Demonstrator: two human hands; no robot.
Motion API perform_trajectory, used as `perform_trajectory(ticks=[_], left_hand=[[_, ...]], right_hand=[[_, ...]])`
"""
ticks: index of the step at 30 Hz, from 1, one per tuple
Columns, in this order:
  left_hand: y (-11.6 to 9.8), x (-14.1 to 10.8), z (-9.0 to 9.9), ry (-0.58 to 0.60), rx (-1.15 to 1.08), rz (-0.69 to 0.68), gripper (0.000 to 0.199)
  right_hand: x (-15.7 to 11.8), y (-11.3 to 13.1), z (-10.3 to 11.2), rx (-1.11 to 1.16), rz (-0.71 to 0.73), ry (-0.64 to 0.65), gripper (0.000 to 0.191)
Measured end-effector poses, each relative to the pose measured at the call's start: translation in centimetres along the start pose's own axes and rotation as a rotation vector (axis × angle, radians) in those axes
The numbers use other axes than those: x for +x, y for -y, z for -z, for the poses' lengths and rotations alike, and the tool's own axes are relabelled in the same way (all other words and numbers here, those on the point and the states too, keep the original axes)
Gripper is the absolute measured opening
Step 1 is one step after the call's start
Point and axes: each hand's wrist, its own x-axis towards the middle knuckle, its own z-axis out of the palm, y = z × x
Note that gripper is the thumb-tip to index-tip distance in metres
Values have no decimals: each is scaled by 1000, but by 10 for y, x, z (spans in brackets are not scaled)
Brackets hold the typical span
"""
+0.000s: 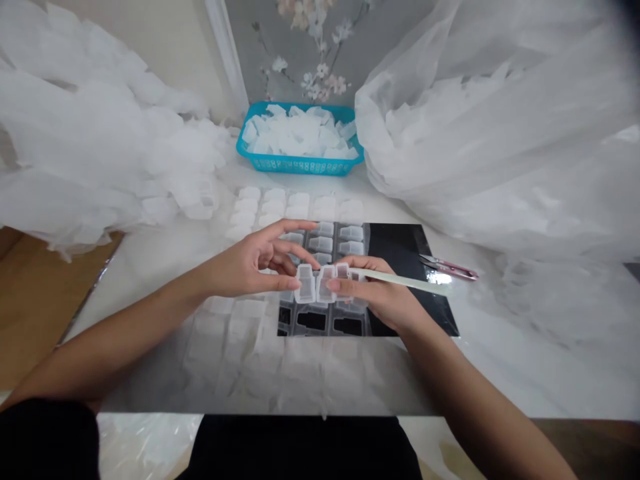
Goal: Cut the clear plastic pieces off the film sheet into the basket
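Small translucent plastic pieces [305, 285] stand in a short row between my two hands. My left hand [265, 260] pinches the leftmost piece between thumb and a finger, its index finger stretched out above. Several of the pieces are gripped in my right hand [373, 287], its thumb on their front. A thin pale strip [405, 279] sticks out to the right from my right hand. Below lies a clear sheet of moulded pockets [351, 232], partly over a black mat [400, 253]; some of its pockets show black through them.
At the back stands a blue basket [300, 165] full of white pieces. Small pink-handled snips [453, 268] lie right of the mat. A heap of white pieces [165, 147] rises at left, and a big translucent bag [500, 147] at right. More moulded sheets [300, 205] cover the table [145, 267].
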Motion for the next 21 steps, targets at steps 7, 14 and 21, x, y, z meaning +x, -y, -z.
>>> perform_trajectory(ticks=[7,14,21], left_hand=[[-1,-2,-3,-40,62,-52,72],[2,-2,-6,-32,97,-95,67],[7,-7,-28,-237,248,-372,59]], right_hand=[[-3,-1,-2,2,-10,10,22],[-3,-2,-3,-18,29,2,19],[-7,2,-5,-239,230,-96,21]])
